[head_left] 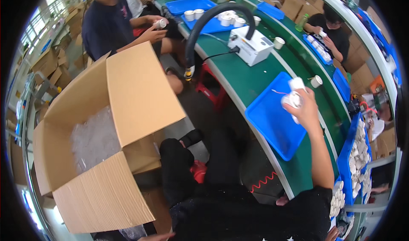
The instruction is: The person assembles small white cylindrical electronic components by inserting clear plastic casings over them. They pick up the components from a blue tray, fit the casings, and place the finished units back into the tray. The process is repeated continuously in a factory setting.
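My right hand (306, 109) is closed around white cylindrical housings (292, 99), bunched together above a blue tray (272, 130). A thin wire hangs from one of them. The tray lies on the green workbench, tilted across its edge in this view. Only a sliver of my left hand (158, 237) shows at the bottom edge, close to a clear plastic bag (133, 232); its fingers are out of sight. Left of my legs stands an open cardboard box (145, 94) with clear plastic bags (96, 138) inside.
A white machine (251, 47) with a black flexible hose stands on the bench. Beyond it, blue trays (191, 5) carry white housings. One loose housing (316, 81) sits on the conveyor. Co-workers handle similar parts at left and far right. A red stool (211, 87) is under the bench.
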`<action>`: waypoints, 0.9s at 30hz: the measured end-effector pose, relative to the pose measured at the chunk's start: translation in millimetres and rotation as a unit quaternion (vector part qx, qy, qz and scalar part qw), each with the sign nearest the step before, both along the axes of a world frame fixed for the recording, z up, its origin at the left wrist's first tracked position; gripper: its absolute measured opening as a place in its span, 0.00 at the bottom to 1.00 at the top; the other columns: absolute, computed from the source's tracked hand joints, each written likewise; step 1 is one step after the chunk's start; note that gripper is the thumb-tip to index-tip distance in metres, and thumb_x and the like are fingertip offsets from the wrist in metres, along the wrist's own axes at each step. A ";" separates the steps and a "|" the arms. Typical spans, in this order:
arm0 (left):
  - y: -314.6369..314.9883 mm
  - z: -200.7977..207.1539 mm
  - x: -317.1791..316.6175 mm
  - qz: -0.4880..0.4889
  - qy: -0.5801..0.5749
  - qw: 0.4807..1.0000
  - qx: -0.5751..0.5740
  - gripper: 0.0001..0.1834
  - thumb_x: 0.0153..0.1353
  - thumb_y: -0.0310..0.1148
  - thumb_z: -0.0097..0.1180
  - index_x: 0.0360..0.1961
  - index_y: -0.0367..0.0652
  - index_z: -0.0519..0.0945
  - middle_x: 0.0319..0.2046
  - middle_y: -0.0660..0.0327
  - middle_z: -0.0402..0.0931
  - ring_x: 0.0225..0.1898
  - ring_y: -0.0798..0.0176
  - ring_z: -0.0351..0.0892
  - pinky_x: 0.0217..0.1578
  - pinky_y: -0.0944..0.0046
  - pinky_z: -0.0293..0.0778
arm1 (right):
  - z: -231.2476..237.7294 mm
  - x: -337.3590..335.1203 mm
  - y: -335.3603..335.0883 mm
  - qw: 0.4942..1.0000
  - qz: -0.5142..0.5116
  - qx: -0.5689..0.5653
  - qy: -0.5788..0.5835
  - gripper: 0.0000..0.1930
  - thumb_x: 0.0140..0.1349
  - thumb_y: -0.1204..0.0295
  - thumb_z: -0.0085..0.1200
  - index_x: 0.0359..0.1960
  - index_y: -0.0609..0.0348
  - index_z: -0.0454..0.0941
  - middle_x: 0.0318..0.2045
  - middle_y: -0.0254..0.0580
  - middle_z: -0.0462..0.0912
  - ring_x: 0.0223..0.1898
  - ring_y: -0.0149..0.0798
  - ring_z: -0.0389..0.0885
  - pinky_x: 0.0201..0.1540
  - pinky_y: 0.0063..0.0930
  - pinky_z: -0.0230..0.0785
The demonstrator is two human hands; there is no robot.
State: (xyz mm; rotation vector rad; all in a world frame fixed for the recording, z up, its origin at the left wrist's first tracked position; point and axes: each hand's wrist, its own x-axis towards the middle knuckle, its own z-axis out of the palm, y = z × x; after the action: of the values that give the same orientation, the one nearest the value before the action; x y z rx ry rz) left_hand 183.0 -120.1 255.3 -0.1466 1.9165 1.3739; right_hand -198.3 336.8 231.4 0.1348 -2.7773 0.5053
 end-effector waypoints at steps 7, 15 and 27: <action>-143.1 57.9 -38.6 -0.156 0.242 0.936 0.203 0.24 0.69 0.41 0.54 0.56 0.31 0.76 0.51 0.51 0.80 0.48 0.54 0.83 0.42 0.64 0.80 | -75.0 -23.8 89.5 0.997 -0.022 0.041 -0.061 0.29 0.49 0.62 0.69 0.51 0.62 0.74 0.49 0.57 0.73 0.50 0.59 0.75 0.54 0.46 0.68; -276.3 4.5 -203.9 0.153 0.136 0.921 -0.333 0.22 0.64 0.48 0.57 0.47 0.40 0.78 0.36 0.58 0.81 0.38 0.64 0.81 0.38 0.62 0.76 | -77.1 -49.7 67.4 0.993 -0.017 0.072 -0.087 0.31 0.49 0.64 0.69 0.54 0.62 0.73 0.64 0.63 0.65 0.62 0.61 0.68 0.63 0.42 0.61; -280.4 -159.4 -267.1 -0.095 0.177 0.850 -0.487 0.34 0.43 0.42 0.75 0.47 0.36 0.73 0.46 0.45 0.77 0.50 0.42 0.77 0.49 0.48 0.73 | -63.8 -19.7 46.9 0.978 -0.042 0.198 -0.054 0.34 0.46 0.53 0.69 0.56 0.50 0.75 0.71 0.44 0.61 0.72 0.55 0.56 0.68 0.73 0.34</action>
State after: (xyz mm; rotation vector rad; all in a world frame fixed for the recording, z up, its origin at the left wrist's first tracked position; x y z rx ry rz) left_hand -84.1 -400.5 95.9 -0.1877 2.6988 0.1850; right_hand -218.0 383.7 167.5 0.0794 -2.9409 -0.0704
